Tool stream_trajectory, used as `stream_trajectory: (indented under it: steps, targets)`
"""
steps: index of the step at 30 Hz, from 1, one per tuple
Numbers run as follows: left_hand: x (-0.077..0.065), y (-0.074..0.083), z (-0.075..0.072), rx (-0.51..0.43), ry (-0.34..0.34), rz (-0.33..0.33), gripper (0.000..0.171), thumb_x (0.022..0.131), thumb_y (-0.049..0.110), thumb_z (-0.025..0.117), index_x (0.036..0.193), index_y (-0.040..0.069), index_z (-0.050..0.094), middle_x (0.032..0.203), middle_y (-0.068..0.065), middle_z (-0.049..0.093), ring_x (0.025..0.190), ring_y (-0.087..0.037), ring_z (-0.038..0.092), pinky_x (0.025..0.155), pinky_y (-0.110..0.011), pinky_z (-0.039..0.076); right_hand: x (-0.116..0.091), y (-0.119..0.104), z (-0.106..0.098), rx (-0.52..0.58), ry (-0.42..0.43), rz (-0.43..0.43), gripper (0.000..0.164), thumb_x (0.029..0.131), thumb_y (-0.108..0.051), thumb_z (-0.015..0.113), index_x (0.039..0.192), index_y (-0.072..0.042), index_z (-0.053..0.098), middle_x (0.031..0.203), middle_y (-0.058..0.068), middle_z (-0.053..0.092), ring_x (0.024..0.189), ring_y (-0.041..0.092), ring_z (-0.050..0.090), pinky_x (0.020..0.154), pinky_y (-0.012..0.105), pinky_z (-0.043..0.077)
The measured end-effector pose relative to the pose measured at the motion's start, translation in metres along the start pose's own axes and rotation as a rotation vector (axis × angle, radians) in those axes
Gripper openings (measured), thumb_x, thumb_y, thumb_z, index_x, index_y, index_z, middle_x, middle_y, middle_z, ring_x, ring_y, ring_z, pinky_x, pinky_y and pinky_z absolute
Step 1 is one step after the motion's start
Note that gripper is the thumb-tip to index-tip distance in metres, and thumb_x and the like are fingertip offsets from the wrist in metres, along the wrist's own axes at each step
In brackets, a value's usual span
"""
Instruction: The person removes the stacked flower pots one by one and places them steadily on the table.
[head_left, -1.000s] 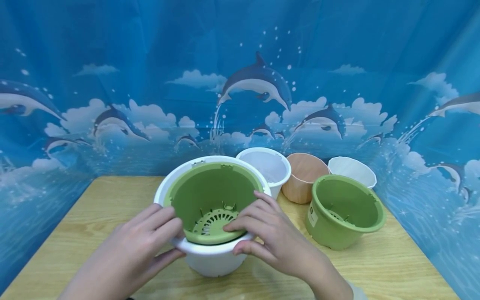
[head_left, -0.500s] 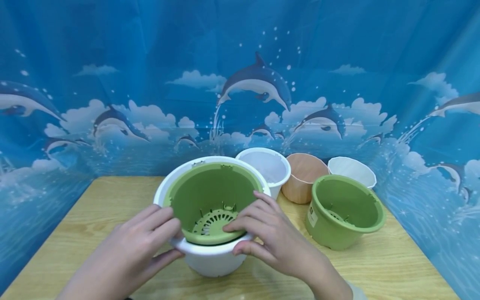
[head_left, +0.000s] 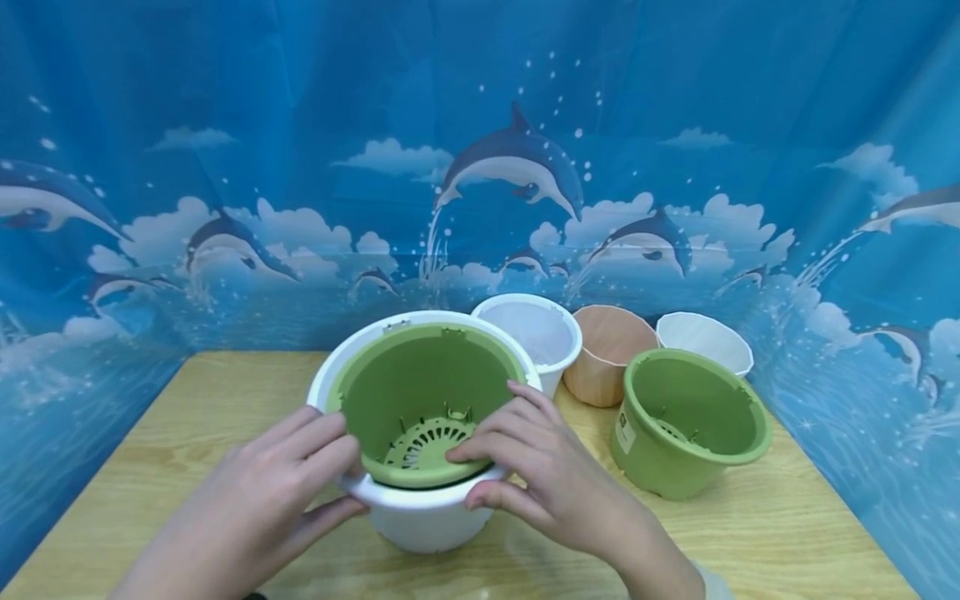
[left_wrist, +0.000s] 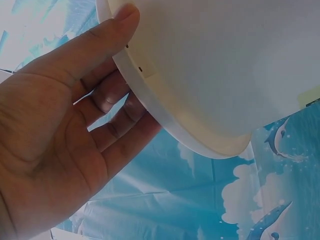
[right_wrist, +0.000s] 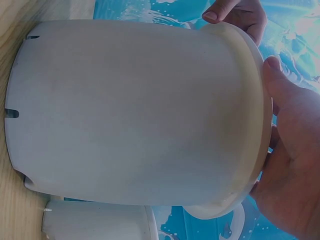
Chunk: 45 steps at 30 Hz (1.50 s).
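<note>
In the head view, a green plastic flowerpot (head_left: 420, 375) with a slotted bottom sits inside a larger white flowerpot (head_left: 431, 527). A gap shows between their rims at the near side. My left hand (head_left: 288, 475) grips the white rim at the near left, with the thumb on its outside and the fingers over the top. At the near right, my right hand (head_left: 536, 467) pinches the rims, its fingers reaching over into the green pot and its thumb outside the white one. The right wrist view has the white pot's notched base on the table.
A second green flowerpot (head_left: 675, 467) with a label stands to the right on the wooden table (head_left: 795, 533). Behind it are a white pot (head_left: 551, 367), a brown pot (head_left: 600, 379) and a faceted white pot (head_left: 705, 342). A blue dolphin curtain (head_left: 300, 167) surrounds the table.
</note>
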<state>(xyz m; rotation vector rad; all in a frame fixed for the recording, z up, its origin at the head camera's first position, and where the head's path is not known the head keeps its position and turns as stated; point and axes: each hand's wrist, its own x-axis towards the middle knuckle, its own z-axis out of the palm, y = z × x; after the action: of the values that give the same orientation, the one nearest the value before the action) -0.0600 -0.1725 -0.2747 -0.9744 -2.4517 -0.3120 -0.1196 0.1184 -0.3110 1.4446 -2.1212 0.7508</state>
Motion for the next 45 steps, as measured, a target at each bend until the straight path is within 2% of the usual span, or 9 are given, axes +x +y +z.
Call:
stream_trajectory:
  steps: [14,33,40,45]
  targets:
    - [0.0011,0.0007,-0.0026,0.024,-0.026,-0.011,0.027,0.077,0.042,0.082,0.088,0.031,0.06,0.09,0.022,0.051,0.085,0.002,0.048,0.068,-0.019,0.052,0.0,-0.0003,0.0005,-0.002,0.013,-0.012,0.033,0.098,-0.046,0.054,0.12,-0.024,0.066,0.114,-0.014,0.066,0.111,0.007,0.056,0.116,0.055,0.027]
    - [0.0006,0.0005,-0.0029,0.018,-0.011,0.001,0.026,0.078,0.043,0.081,0.087,0.031,0.06,0.091,0.022,0.054,0.088,0.001,0.05,0.069,-0.021,0.053,0.0011,-0.0027,0.0005,0.003,0.034,-0.019,0.033,0.096,-0.044,0.058,0.119,-0.024,0.067,0.112,-0.014,0.066,0.11,0.007,0.056,0.117,0.052,0.026]
    - [0.0013,0.0011,-0.003,0.026,-0.01,-0.004,0.024,0.079,0.043,0.08,0.092,0.03,0.065,0.094,0.022,0.058,0.09,0.0,0.054,0.072,-0.023,0.056,0.0025,-0.0057,-0.0004,0.026,0.133,-0.049,0.03,0.086,-0.036,0.072,0.111,-0.02,0.07,0.104,-0.01,0.066,0.101,0.006,0.059,0.114,0.05,0.033]
    - [0.0017,0.0016,-0.0032,0.019,-0.013,-0.014,0.025,0.077,0.041,0.082,0.09,0.031,0.064,0.092,0.022,0.056,0.087,0.002,0.053,0.07,-0.022,0.055,0.0046,-0.0062,-0.0009,0.033,0.171,-0.081,0.029,0.085,-0.032,0.075,0.11,-0.017,0.071,0.102,-0.008,0.067,0.099,0.008,0.06,0.113,0.048,0.037]
